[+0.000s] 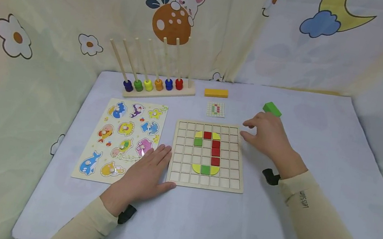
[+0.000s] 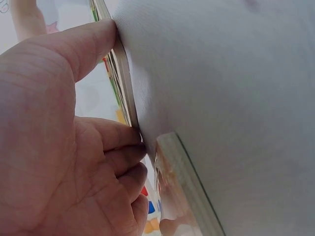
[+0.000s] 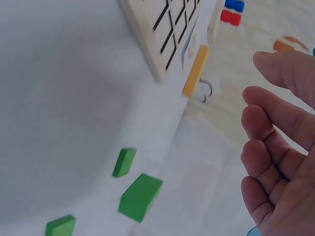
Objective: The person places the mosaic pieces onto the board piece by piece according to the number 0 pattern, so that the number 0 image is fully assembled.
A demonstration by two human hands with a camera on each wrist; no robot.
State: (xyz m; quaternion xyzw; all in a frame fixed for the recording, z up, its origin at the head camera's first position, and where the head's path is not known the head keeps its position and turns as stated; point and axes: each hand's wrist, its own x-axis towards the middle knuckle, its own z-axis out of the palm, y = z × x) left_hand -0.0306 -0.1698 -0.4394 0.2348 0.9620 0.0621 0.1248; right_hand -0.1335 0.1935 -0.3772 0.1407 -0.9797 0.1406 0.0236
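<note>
A wooden grid board (image 1: 180, 155) lies in the middle of the table, bearing red, green and rounded yellow tiles. My left hand (image 1: 145, 176) rests at its left side, fingers extended, thumb at the near corner. In the left wrist view the thumb (image 2: 96, 42) and fingertips meet the edge of the board (image 2: 125, 81). Just off the board's far right corner, my right hand (image 1: 269, 135) hovers with loosely bent fingers and nothing between them. Beyond it a green block (image 1: 272, 108) is partly hidden; the right wrist view shows that larger green block (image 3: 140, 197) beside a small green piece (image 3: 124, 162).
Left of the board lies a sea-animal knob puzzle (image 1: 95, 140). Behind are a peg rack (image 1: 159, 95) with coloured beads, an orange-yellow block (image 1: 216, 93) and a small pattern card (image 1: 216, 109). Another green piece (image 3: 61, 226) appears low in the right wrist view.
</note>
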